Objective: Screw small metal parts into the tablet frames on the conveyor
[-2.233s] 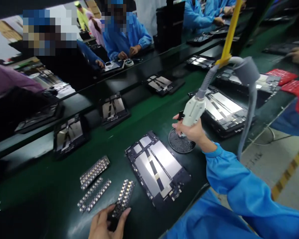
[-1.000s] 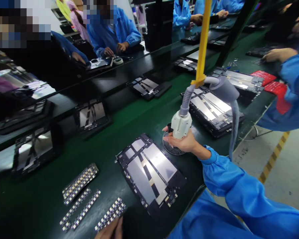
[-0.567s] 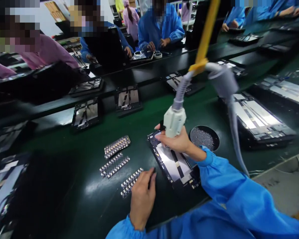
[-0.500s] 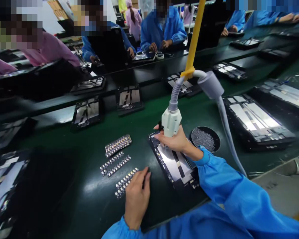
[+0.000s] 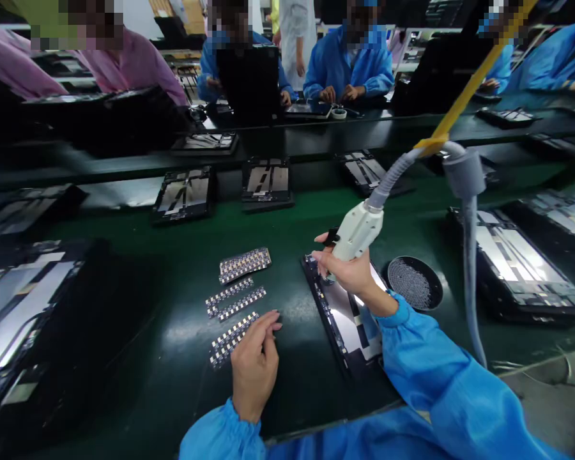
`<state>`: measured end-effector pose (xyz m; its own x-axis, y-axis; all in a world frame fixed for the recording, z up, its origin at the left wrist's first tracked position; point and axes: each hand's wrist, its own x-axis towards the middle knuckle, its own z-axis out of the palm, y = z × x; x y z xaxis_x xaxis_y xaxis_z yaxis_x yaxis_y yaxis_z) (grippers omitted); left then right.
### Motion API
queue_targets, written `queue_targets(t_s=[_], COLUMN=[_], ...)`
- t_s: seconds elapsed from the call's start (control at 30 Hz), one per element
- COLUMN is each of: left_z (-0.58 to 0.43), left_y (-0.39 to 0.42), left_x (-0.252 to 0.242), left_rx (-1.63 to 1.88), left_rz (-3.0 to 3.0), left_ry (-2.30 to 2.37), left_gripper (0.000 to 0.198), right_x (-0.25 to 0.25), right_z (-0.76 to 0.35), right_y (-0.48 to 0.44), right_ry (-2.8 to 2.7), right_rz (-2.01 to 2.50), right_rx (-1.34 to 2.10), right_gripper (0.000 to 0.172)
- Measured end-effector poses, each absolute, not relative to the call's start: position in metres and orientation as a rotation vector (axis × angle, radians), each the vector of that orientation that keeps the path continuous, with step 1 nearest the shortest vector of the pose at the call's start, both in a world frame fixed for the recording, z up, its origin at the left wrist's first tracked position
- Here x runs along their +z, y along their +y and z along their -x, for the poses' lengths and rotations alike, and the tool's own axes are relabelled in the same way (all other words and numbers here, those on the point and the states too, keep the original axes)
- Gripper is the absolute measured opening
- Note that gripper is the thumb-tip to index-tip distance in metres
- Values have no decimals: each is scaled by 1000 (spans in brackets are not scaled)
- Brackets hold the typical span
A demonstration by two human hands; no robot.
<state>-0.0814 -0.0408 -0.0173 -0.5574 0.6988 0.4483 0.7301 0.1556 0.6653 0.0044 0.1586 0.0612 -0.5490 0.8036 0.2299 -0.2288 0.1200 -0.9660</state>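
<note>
My right hand (image 5: 347, 271) is wrapped round a pale electric screwdriver (image 5: 359, 230), tilted with its lower end down over the upper left of an opened tablet-like device (image 5: 345, 313). The grip and forearm hide part of the device and most of the screwdriver's tip. My left hand (image 5: 256, 367) rests on the dark green table, fingers loosely bent, thumb apart, with nothing visible in it. Just beyond its fingers lie strips of small pale-squared parts (image 5: 232, 338). Thinner strips (image 5: 242, 302) and a stacked block of them (image 5: 244, 264) are farther back.
A round black dish (image 5: 416, 282) of tiny grey pieces stands right of the device. A grey hose (image 5: 397, 169) and yellow strap (image 5: 479, 83) hang overhead. More opened devices (image 5: 517, 255) line the right, left and back. Co-workers (image 5: 349, 61) sit across the bench.
The view has swung left, so things appear farther right. The screwdriver has gone from nearly upright to leaning, its top toward the right. My left hand has shifted slightly away from the device.
</note>
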Motion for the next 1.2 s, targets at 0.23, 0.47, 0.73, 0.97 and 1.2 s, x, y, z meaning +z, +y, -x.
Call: queue_targets(t_s=[0.23,0.47,0.73,0.97,1.2], left_z=[81,82,56,-16,-1], left_y=[-40,-39,-38,-23,-12], left_x=[-16,-15,-2,-2,-19], left_rx=[-1357,-1330,-1320,-1167,-920], left_rz=[1491,1486,1675,2159,2163], left_ry=[-2326,-2323,-2224,-1871,-1788], left_gripper=[24,24,25,31,27], right_x=[55,56,46,54,80], right_z=[5,5,1,2,-37], right_y=[151,149,141,141,152], right_ry=[-1593,-1623,-1757,-1710,-1694], right_rz=[603,637,604,628,583], right_rx=[1626,1626,1588,1583,1434], right_gripper=[23,22,20,20,23])
